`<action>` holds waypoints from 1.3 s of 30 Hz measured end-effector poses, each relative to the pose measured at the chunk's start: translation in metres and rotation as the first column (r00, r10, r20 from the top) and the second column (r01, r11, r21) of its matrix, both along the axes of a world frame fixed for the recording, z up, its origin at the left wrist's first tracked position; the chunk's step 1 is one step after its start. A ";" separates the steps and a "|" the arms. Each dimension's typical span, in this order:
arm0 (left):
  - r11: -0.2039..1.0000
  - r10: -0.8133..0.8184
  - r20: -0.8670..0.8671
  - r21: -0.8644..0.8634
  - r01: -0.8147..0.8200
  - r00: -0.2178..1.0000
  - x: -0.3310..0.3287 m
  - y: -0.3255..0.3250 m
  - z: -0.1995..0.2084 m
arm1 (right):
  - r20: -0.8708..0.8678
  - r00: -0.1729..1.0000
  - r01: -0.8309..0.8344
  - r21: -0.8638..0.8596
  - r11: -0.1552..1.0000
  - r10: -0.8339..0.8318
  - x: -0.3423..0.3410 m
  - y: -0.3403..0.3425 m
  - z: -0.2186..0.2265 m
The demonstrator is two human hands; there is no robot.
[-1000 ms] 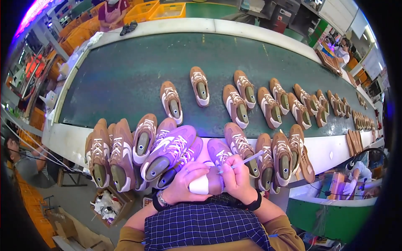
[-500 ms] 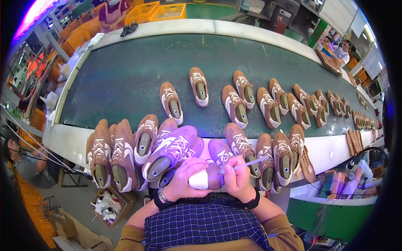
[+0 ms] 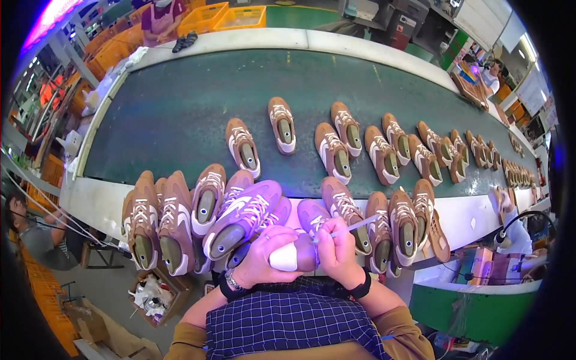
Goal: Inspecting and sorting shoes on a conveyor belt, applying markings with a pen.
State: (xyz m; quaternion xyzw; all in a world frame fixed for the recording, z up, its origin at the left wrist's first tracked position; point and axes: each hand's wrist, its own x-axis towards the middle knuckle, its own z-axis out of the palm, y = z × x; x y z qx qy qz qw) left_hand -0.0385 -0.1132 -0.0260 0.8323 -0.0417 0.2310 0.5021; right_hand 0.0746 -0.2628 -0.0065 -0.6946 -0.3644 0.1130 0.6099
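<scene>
Brown shoe with a rounded white heel panel (image 3: 308, 255), held above the dark-blue checked cloth apron (image 3: 288, 324): the left hand (image 3: 262, 258) grips it, while the right hand (image 3: 338, 252) pinches a slim, pale, stick-like tool (image 3: 362, 222), its tip at the shoe. Compared with half a second earlier, the brown laced shoes (image 3: 332, 151) on the flat green belt (image 3: 180, 102) lie slightly farther left. Below, an open brown cardboard carton (image 3: 179, 298) contains crumpled white plastic (image 3: 153, 296).

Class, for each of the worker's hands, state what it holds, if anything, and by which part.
The left hand holds a brown shoe around its white-patched end; the right hand pinches a thin pale stick near its lower end.
</scene>
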 end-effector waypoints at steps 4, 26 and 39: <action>1.000 0.009 -0.009 0.011 -0.009 1.000 0.000 0.000 0.002 | 0.119 0.992 -0.032 0.009 0.999 0.030 0.000 -0.005 -0.005; 0.996 0.035 -0.014 -0.080 -0.036 0.999 0.005 0.004 0.000 | 0.213 0.977 -0.039 0.203 0.978 -0.006 -0.004 0.000 -0.016; 0.996 0.036 -0.036 -0.084 -0.039 0.999 0.008 0.008 -0.001 | 0.177 0.984 -0.023 0.252 0.968 -0.023 -0.003 0.002 -0.021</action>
